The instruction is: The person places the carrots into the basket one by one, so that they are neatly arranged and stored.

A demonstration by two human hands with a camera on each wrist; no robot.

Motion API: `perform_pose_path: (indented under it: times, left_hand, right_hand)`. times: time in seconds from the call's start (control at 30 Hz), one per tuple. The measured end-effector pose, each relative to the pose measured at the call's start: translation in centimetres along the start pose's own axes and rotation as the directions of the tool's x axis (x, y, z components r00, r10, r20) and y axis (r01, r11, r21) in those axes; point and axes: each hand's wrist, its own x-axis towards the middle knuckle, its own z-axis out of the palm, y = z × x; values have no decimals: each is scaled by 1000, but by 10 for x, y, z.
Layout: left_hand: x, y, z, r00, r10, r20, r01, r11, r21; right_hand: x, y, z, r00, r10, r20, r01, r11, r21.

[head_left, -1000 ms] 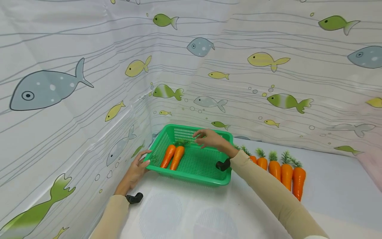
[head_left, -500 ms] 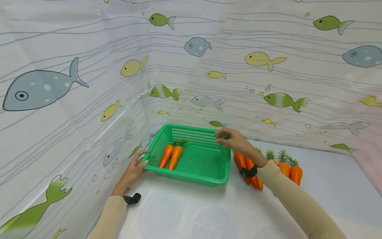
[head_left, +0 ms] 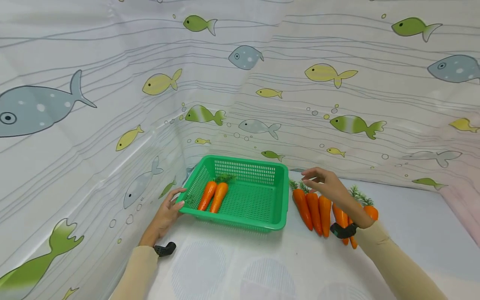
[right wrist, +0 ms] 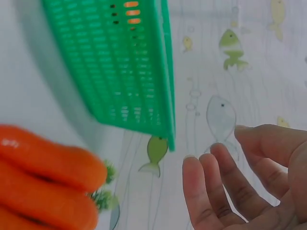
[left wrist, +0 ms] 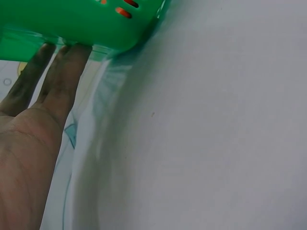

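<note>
My left hand (head_left: 165,217) is at the left front corner of a green plastic basket (head_left: 245,227), holding its rim. In the left wrist view its fingers (left wrist: 72,72) reach up to the underside of that rim. Two orange carrots (head_left: 218,197) with green tops lie side by side at the basket's left end. To the right of the basket, several more carrots (head_left: 314,212) lie in a row on the table. My right hand (head_left: 327,183) hovers over the row, holding nothing, and its forearm hides part of it. Its fingers (right wrist: 194,191) are loosely bent and apart from the thumb.
A white cloth (head_left: 240,258) with pale round prints covers the table. Behind and to the left rise white sheets (head_left: 292,121) printed with fish, close to the basket's back and left sides. Each wrist wears a small black camera (head_left: 166,249).
My right hand has moved right, from above the basket, past its right rim, to over the row of carrots. The left hand stays at the basket's corner. The two carrots inside lie as before.
</note>
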Motion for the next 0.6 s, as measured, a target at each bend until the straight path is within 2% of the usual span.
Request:
perform_pose_path:
  times: [0.23, 0.43, 0.6]
  left_hand:
    - [1, 4, 0, 1000, -26, -11, 26, 1000, 10]
    - [1, 7, 1, 999, -45, -5, 45, 999, 18]
    - [1, 7, -1, 999, -35, 15, 35, 999, 22]
  right_hand:
    - [-29, 23, -21, 996, 59, -61, -60, 998, -24]
    - [-53, 41, -36, 980, 162, -119, -174, 980, -93]
    - [-71, 58, -46, 970, 188, -151, -200, 978, -67]
